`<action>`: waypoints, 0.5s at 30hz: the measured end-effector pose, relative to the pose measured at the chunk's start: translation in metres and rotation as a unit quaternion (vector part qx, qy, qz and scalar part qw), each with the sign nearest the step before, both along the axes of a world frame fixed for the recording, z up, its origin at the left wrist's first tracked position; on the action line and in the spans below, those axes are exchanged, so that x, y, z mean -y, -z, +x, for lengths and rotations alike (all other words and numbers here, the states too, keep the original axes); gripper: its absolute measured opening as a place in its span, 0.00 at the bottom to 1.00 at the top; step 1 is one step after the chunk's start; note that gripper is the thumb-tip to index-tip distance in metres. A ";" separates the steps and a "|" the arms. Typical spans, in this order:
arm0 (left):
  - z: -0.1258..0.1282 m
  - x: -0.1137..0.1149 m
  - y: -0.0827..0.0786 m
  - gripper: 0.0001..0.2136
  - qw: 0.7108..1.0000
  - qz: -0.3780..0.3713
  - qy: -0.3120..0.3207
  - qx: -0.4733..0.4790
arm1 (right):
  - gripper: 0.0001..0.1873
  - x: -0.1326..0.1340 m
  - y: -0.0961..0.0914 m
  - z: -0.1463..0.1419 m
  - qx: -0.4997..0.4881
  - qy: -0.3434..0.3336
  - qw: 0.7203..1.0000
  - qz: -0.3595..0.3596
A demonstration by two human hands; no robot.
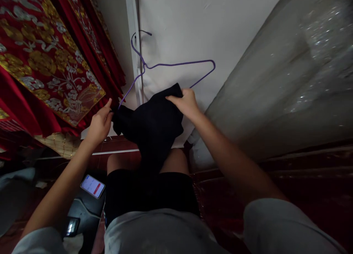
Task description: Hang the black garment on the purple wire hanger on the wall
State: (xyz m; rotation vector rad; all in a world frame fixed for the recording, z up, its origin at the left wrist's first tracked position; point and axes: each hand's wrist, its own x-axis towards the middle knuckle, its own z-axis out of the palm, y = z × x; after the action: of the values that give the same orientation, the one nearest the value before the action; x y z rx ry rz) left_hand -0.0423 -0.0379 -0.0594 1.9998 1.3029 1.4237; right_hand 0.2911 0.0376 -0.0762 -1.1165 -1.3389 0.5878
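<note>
A black garment (157, 117) hangs between my hands, its lower part drooping over my lap; its exact kind cannot be made out. My left hand (99, 123) pinches the garment's left end, close to where the lower left of a purple wire hanger (176, 64) goes behind the cloth. On the other side my right hand (187, 103) grips the upper right edge, thumb on top of the fabric. The hanger's hook and right shoulder show above the cloth, and its lower bar is hidden by the garment.
Red cloth with gold and silver embroidery (55, 59) hangs at the left. A white wall (220, 22) stands ahead, and a large plastic-wrapped object (289, 81) leans at the right. A lit phone (93, 186) lies at lower left on a dark surface, near a cable.
</note>
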 end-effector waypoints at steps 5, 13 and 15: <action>0.021 -0.024 -0.018 0.05 0.997 0.072 -0.018 -0.011 | 0.12 0.015 0.006 -0.008 -0.029 -0.046 0.998 -0.029; 0.048 -0.043 -0.033 0.12 0.999 0.035 0.016 0.036 | 0.11 0.023 0.010 -0.014 -0.034 -0.032 0.999 -0.018; 0.053 -0.038 -0.040 0.13 0.998 0.039 0.027 0.036 | 0.05 0.028 0.008 -0.010 -0.011 -0.032 0.999 0.022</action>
State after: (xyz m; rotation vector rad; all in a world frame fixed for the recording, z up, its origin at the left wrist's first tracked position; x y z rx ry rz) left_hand 0.0109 -0.0001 -0.0196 1.9964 1.1715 1.5279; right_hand 0.2806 0.0098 -0.0842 -1.0325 -1.3651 0.6135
